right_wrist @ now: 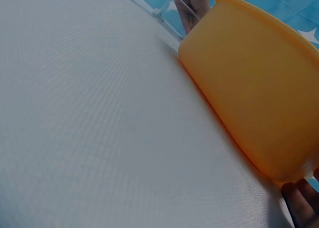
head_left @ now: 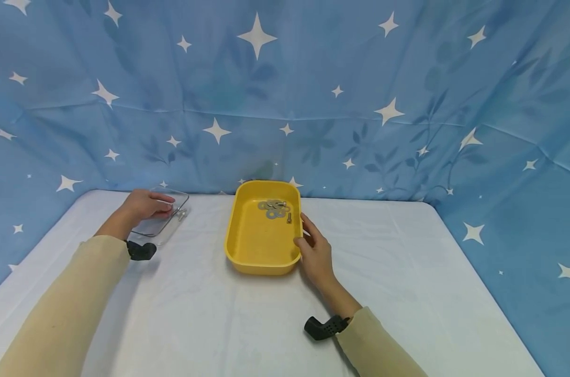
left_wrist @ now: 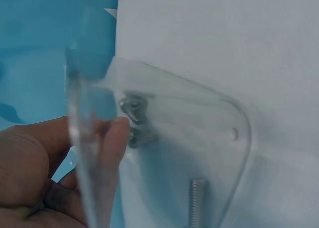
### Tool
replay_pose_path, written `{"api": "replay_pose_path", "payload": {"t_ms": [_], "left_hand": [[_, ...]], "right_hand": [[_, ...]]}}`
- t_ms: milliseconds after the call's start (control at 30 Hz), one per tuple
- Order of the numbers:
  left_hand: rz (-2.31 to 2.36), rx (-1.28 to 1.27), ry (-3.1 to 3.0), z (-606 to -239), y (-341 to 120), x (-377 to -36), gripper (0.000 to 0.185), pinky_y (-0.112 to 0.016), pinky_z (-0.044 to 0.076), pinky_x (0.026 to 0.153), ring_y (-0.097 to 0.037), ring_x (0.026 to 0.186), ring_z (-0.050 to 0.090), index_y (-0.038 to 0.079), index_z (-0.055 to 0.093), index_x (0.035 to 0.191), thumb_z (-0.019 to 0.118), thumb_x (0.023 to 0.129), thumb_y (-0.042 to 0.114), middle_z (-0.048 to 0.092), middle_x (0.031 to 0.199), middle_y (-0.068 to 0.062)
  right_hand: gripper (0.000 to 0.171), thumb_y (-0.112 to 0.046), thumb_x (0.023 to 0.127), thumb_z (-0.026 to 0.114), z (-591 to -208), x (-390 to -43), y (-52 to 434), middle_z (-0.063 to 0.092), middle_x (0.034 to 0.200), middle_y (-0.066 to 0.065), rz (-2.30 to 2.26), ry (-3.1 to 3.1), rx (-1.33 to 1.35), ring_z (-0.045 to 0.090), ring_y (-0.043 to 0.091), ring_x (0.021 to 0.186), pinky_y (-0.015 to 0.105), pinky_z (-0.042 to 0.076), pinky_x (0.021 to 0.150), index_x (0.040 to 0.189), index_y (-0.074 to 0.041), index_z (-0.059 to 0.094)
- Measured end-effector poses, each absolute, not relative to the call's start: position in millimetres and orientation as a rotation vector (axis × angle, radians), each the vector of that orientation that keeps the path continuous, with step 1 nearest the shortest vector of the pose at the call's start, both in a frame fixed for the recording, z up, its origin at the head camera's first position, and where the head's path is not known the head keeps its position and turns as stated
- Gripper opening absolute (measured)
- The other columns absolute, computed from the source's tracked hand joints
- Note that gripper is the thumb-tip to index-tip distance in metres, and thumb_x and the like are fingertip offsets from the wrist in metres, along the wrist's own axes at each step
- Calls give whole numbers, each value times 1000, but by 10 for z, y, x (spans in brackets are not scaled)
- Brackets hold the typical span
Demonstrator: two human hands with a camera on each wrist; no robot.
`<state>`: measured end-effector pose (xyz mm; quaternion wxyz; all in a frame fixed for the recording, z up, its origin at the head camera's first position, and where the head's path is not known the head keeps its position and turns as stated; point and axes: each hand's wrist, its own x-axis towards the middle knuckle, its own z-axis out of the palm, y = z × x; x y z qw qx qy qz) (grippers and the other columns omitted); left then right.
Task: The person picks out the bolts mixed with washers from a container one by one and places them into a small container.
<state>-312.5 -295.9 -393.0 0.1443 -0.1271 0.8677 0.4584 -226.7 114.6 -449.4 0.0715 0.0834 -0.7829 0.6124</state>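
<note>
Your left hand (head_left: 145, 205) lies over the near-left rim of the clear tray (head_left: 169, 222), a shallow dish of glossy see-through plastic with rounded corners. In the left wrist view your fingers (left_wrist: 112, 153) curl round the thin wall (left_wrist: 82, 153) and pinch it, thumb side outside. Through the plastic you can see a threaded steel bolt (left_wrist: 198, 200) lying on the tray floor, its long axis running from the near edge toward the far one, and a blurred bit of shiny hardware (left_wrist: 133, 111) close to your fingertips; what that piece is cannot be told.

The clear tray sits to the left of the yellow tray (head_left: 247, 246), well apart from it, its long axis angled from near-left to far-right.

The yellow tray is smooth, opaque plastic, a rounded rectangle with a rolled lip and sloping walls. Its long axis runs away from you, slightly leaning right at the far end. At its far end lies a small cluster of flat grey metal washers (head_left: 272, 208), and a short bolt (head_left: 289, 218) lies just right of them, pointing roughly along the tray's length.

Your right hand (head_left: 315, 251) rests against the yellow tray's right wall near its near corner, fingers gently bent and touching the rim, not wrapped round it.

Both trays stand on a white cloth (head_left: 407, 293) with a fine woven grain.
</note>
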Motion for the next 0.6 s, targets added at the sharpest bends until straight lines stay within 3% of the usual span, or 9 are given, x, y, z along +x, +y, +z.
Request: {"api": "replay_pose_path", "payload": {"t_ms": [167, 333, 600], "left_hand": [[1366, -306, 2472, -3825, -2899, -3117, 48, -28, 60, 94, 3, 82, 69, -5, 48, 147, 57, 104, 14, 70, 101, 7], [1429, -217, 2451, -3638, -2733, -3142, 49, -20, 61, 85, 2, 82, 71, -7, 45, 147, 55, 105, 16, 72, 92, 11], [1374, -148, 2488, -3404, -2376, -3155, 48, -21, 62, 85, -1, 92, 72, -1, 51, 145, 59, 103, 20, 70, 122, -7]], "right_hand": [[60, -2, 96, 52, -4663, -2372, 1157, 53, 149, 22, 1856, -2341, 242, 58, 37, 133, 51, 52, 108, 155, -10, 41], [61, -6, 97, 54, -4822, -2463, 1181, 54, 150, 15, 1842, -2330, 239, 58, 33, 134, 48, 52, 109, 155, -19, 43], [61, -9, 95, 56, -4838, -2462, 1189, 58, 146, 14, 1837, -2318, 241, 63, 32, 127, 48, 55, 104, 153, -23, 45]]}}
